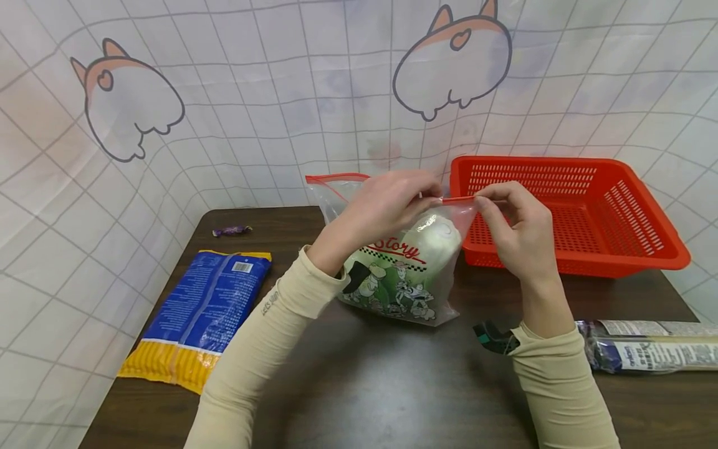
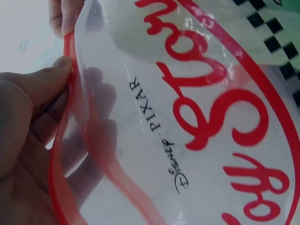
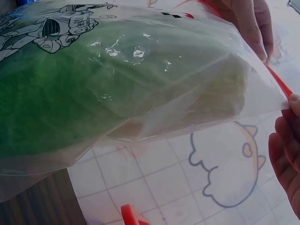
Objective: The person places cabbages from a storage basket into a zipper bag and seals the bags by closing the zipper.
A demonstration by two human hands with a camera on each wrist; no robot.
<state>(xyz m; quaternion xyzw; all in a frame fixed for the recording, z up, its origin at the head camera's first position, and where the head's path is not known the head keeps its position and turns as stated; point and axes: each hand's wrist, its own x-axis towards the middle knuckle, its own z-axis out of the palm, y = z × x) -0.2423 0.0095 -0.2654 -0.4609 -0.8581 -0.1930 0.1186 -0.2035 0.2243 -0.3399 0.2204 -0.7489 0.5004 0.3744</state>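
Note:
A clear zip bag point(image 1: 443, 280) with a red seal strip and printed cartoon figures stands upright on the table, something pale green and white inside it. My left hand point(image 1: 387, 196) pinches the red strip near its middle, thumb on the near side as the left wrist view point(image 2: 35, 101) shows. At the strip's right corner, my right hand point(image 1: 518, 231) pinches the bag between thumb and forefinger. Left of my left hand the strip gapes apart; between the two hands it lies in one line. What exactly fills the bag is hard to make out through the plastic.
Behind my right hand stands a red plastic basket point(image 1: 617, 265). A blue and yellow packet point(image 1: 202, 305) lies at left, with a small purple-wrapped sweet point(image 1: 232, 231) beyond it. A clear-wrapped package point(image 1: 650, 349) lies at right. A white checked curtain point(image 1: 252, 125) hangs behind the table.

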